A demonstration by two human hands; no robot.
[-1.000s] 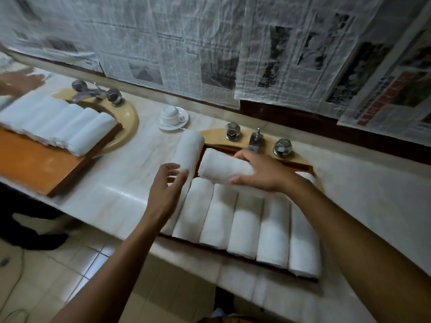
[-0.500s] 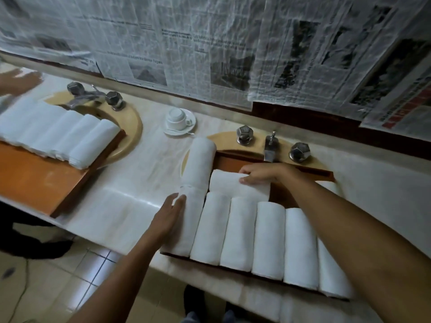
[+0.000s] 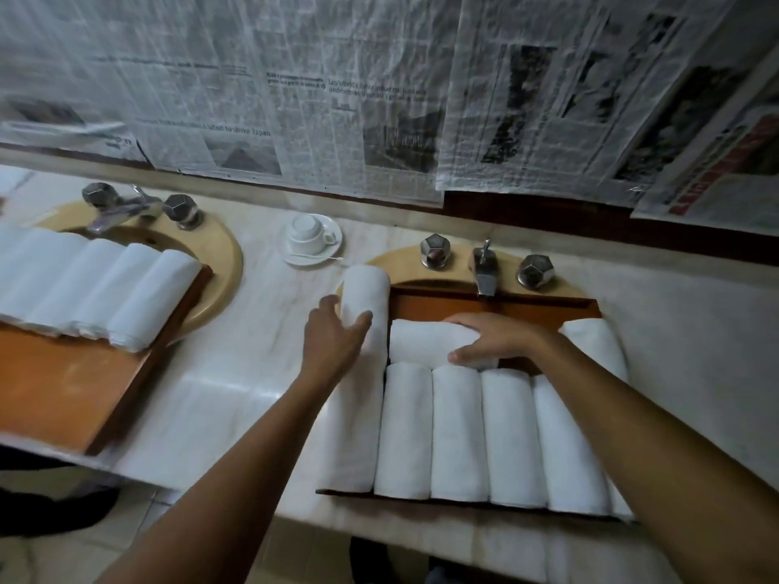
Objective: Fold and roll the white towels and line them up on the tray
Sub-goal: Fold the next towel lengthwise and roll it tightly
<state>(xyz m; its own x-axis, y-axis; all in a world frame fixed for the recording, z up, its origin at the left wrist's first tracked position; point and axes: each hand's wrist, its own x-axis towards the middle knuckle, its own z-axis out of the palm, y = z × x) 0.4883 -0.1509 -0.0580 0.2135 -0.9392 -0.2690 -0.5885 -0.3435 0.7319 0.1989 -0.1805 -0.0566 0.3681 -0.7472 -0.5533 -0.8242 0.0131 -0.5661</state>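
Observation:
A wooden tray (image 3: 489, 304) lies across the right sink. Several rolled white towels (image 3: 457, 432) lie side by side along its front. One more roll (image 3: 415, 340) lies crosswise behind them; my right hand (image 3: 495, 340) holds it, fingers over its top and thumb at its near side. A long roll (image 3: 366, 293) lies along the tray's left edge. My left hand (image 3: 331, 345) touches that roll, with the thumb across it and the fingers along its left side. Another roll (image 3: 592, 343) shows behind my right forearm.
A second wooden tray (image 3: 63, 385) with a row of rolled towels (image 3: 97, 288) sits over the left sink. An upturned white cup on a saucer (image 3: 311, 238) stands between the sinks. Taps (image 3: 484, 267) rise behind the right tray. Newspaper covers the wall.
My right hand has lowered the crosswise roll onto the tray behind the front row. My left hand has moved from the front left roll up to the long roll at the tray's left edge.

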